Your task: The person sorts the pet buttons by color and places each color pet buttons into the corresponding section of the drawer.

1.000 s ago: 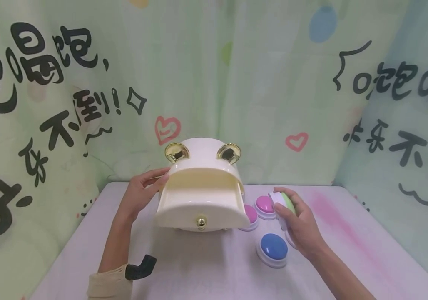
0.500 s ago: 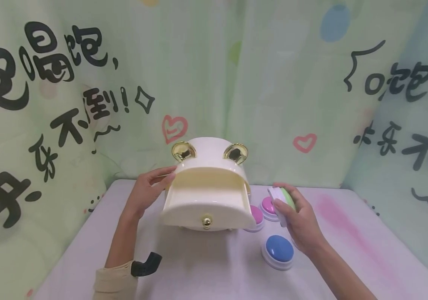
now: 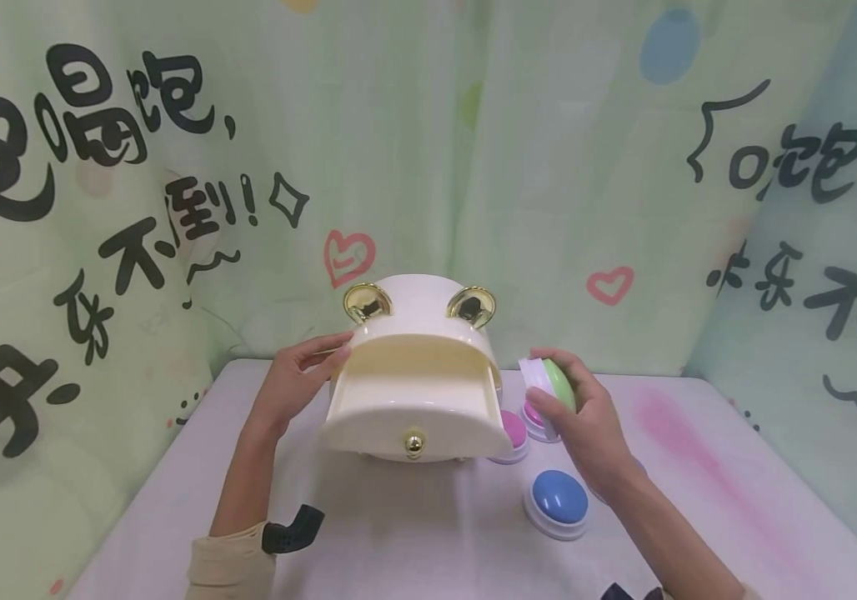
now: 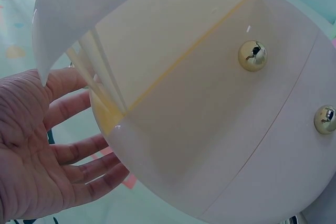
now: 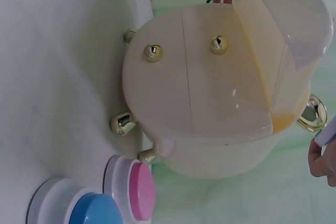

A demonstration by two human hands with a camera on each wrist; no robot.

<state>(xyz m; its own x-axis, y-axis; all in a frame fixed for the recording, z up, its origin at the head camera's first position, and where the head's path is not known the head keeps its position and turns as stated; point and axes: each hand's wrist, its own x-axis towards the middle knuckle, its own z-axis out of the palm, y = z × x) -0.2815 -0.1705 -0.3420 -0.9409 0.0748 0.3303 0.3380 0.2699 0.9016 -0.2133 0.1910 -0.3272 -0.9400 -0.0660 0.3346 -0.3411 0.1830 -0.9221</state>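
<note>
A glossy cream frog-shaped drawer box (image 3: 421, 300) with gold-rimmed eyes stands mid-table. Its top drawer (image 3: 413, 417) is pulled out, with a gold knob on the front. My left hand (image 3: 296, 385) touches the box's left side, its fingers extended along the curved wall in the left wrist view. To the right of the box, my right hand (image 3: 589, 425) grips a round push button (image 3: 559, 385) with a green top and white base, tilted on its side above the table. Only an edge of that button's white base (image 5: 327, 134) shows in the right wrist view.
Two pink buttons, one nearer (image 3: 514, 431) and one farther (image 3: 537, 419), stand right of the box. The farther one is partly hidden behind the held button. A blue button (image 3: 559, 497) sits closer to me. Printed curtains (image 3: 533, 208) surround the table (image 3: 413, 533).
My right hand has lifted the green button and moved it slightly left, toward the box. The head view has shifted a little. My left hand stays against the box.
</note>
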